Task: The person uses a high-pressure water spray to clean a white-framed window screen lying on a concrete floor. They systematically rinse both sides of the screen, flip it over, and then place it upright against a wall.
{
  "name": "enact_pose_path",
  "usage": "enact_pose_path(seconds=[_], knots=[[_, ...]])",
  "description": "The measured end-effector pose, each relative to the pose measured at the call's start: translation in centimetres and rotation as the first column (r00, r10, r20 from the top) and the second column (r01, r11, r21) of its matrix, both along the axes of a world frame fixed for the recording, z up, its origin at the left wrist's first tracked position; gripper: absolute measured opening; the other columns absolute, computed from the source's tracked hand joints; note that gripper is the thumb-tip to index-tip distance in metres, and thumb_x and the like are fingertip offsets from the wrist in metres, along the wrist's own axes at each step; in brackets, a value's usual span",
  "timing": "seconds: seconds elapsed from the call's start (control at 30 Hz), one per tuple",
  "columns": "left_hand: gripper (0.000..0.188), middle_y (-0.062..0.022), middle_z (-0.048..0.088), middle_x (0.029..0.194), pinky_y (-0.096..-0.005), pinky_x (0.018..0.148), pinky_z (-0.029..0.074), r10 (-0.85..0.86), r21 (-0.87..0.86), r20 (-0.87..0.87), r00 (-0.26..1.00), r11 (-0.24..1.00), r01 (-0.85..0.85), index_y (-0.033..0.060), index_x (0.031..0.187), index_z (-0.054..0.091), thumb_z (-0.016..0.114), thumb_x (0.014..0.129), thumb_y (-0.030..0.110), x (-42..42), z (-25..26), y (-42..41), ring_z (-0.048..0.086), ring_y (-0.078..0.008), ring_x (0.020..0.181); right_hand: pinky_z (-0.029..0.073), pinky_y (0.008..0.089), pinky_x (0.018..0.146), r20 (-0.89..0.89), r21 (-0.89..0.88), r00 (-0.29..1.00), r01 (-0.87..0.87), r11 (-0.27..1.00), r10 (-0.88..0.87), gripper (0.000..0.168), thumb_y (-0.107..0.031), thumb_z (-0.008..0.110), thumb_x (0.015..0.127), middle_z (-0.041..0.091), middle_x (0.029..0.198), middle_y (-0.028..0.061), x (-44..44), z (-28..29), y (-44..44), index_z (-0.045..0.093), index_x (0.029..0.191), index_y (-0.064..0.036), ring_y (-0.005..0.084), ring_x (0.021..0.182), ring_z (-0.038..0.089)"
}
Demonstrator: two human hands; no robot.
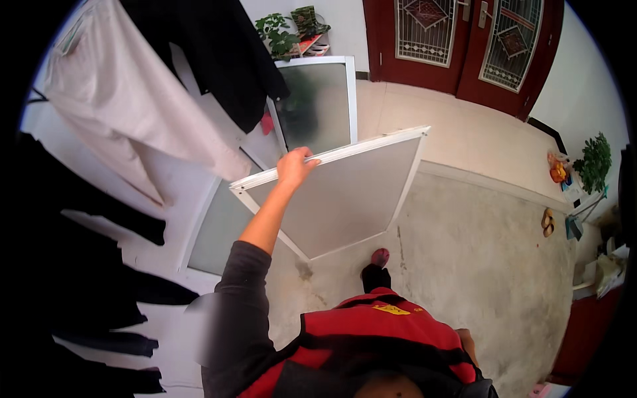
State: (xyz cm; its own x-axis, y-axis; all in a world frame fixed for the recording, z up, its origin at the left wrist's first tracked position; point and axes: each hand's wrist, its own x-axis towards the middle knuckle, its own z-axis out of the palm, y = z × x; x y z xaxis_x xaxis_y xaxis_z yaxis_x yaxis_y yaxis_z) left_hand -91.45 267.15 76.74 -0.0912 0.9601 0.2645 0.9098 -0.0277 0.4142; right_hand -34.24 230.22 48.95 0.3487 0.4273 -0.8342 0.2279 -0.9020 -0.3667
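My left hand grips the upper rail of a white-framed window sash with a grey, frosted-looking pane. The thumb lies over the near face; the other fingers wrap behind the rail. The sash leans, its lower corner close to the concrete floor and my shoe. Behind it stands a second framed frosted panel. A third frosted panel rests low against the left wall, partly covered by the sash. Part of my right hand shows beside my red vest; its fingers are hidden.
Pale trousers and dark clothes hang at the left. A tiled step leads to red double doors. Potted plants, slippers and a dustpan stand along the right; boots sit on a rack at the back.
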Motion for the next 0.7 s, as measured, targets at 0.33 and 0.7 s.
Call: enact_pose_path(seconds=[0.33, 0.7], knots=[[0.029, -0.0132, 0.061, 0.087, -0.0378, 0.073, 0.045, -0.23, -0.142, 0.118, 0.966, 0.959, 0.245, 0.0064, 0.084, 0.061, 0.068, 0.07, 0.03, 0.3, -4.1, 25.4, 0.057, -0.0305, 0.083, 0.044, 0.0302, 0.038, -0.135, 0.166, 0.988, 0.094, 0.982, -0.072, 0.016, -0.011, 0.053, 0.076, 0.06, 0.067, 0.012, -2.1, -4.7, 23.6, 0.055, 0.086, 0.001, 0.02, 0.048, 0.058], [0.024, -0.0026, 0.054, 0.065, -0.028, 0.058, 0.041, -0.493, -0.154, 0.219, 0.842, 0.835, 0.528, 0.0022, 0.074, 0.06, 0.07, 0.071, 0.023, -3.9, -5.7, 46.1, 0.048, -0.0113, 0.063, 0.046, 0.0255, 0.049, -0.026, 0.558, 0.971, 0.211, 0.802, -0.238, 0.023, -0.014, 0.051, 0.081, 0.061, 0.075, 0.0121, -10.2, 2.7, 37.6, 0.057, 0.091, 0.006, 0.0155, 0.056, 0.058]])
